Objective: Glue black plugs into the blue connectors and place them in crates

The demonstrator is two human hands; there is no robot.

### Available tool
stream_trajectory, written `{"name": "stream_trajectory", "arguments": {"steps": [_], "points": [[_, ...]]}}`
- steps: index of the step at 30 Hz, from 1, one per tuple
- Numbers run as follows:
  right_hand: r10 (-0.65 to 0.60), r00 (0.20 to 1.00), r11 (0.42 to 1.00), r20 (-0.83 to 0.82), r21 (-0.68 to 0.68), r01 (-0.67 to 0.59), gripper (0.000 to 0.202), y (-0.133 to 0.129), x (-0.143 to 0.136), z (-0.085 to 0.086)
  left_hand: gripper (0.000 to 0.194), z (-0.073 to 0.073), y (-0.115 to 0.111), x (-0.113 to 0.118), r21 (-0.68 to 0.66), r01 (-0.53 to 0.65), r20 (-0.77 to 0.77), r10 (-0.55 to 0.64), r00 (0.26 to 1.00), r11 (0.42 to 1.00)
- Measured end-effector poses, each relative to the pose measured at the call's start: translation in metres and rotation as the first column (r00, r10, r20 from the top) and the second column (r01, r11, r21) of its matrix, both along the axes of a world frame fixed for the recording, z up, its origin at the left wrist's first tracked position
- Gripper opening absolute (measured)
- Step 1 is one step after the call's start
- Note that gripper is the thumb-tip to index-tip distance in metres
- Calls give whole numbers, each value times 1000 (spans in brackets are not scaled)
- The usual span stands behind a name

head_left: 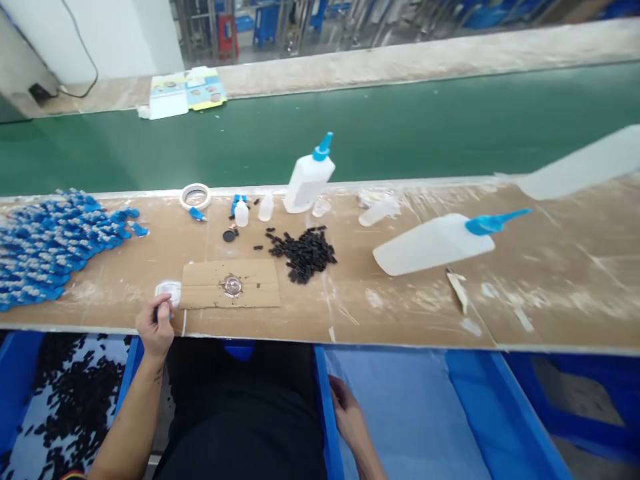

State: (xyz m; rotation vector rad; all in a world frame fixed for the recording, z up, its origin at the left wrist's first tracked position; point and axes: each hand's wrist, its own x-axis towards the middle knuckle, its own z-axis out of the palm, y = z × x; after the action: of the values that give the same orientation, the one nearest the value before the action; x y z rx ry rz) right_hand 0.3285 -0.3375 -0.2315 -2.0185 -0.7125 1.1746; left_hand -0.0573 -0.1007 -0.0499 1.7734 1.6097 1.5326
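My left hand (pixel 156 328) is closed in a pinch at the table's front edge, on a small dark piece (pixel 163 309) with a hint of blue. Just beyond it lies a small white dish (pixel 169 291). Beside that, a cardboard piece (pixel 200 283) carries a clear round dish (pixel 232 285) with dark smears around it. A pile of small black pieces (pixel 305 255) lies farther right. My right hand (pixel 346 410) is low, by the wall of a blue bin (pixel 327 413), its fingers curled and partly hidden; I cannot make out anything in them.
Many blue parts (pixel 55 243) cover the table's left end. Behind the cardboard are a tape roll (pixel 195 195), small bottles (pixel 265 207) and an upright large bottle (pixel 307 183). Another bottle (pixel 425 247) lies right. A bin of black pieces (pixel 80 400) sits below left. A green belt (pixel 400 130) runs behind.
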Motion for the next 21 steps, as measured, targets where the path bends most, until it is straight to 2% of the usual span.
{"name": "stream_trajectory", "arguments": {"steps": [2,4,6,8,9,10,11,12,13,14,16,17,19,21], "points": [[20,999,999,35,-26,-19,62,-1,4,5,21,-4,-3,-4,-15,-9,8,9,1000,1000],[12,991,999,131,-52,-5,64,2,14,27,22,-8,-5,-7,-37,-19,17,19,1000,999],[-62,949,997,309,-18,71,63,13,25,70,23,-11,-7,-9,-60,-31,29,32,999,998],[-195,848,978,493,161,131,51,35,31,126,23,-12,-8,-10,-75,-29,37,32,999,997],[-291,801,940,523,311,138,43,51,31,155,23,-12,-8,-10,-76,-19,42,22,999,997],[-358,782,876,510,473,92,36,71,28,181,23,-12,-8,-10,-74,-5,46,8,999,997],[-354,779,819,519,574,-10,30,96,22,203,23,-12,-8,-10,-72,8,48,-5,999,997],[-271,773,784,573,598,-168,24,123,15,221,23,-11,-8,-10,-72,19,48,-15,999,997],[-145,748,748,647,567,-345,20,153,5,233,23,-11,-8,-11,-76,26,48,-22,999,997],[-8,705,692,709,513,-508,18,184,-6,240,24,-11,-9,-11,-82,30,46,-27,999,996],[181,586,573,790,400,-715,20,245,-28,240,25,-10,-9,-11,-105,28,38,-25,999,994],[227,512,530,829,336,-779,22,272,-38,235,25,-10,-10,-11,-119,23,33,-19,999,993],[336,340,486,878,147,-861,23,317,-54,223,26,-10,-10,-11,-147,6,23,-2,1000,989],[423,218,461,880,-2,-887,20,344,-64,213,26,-11,-11,-11,-153,-14,22,18,1000,988]]}}
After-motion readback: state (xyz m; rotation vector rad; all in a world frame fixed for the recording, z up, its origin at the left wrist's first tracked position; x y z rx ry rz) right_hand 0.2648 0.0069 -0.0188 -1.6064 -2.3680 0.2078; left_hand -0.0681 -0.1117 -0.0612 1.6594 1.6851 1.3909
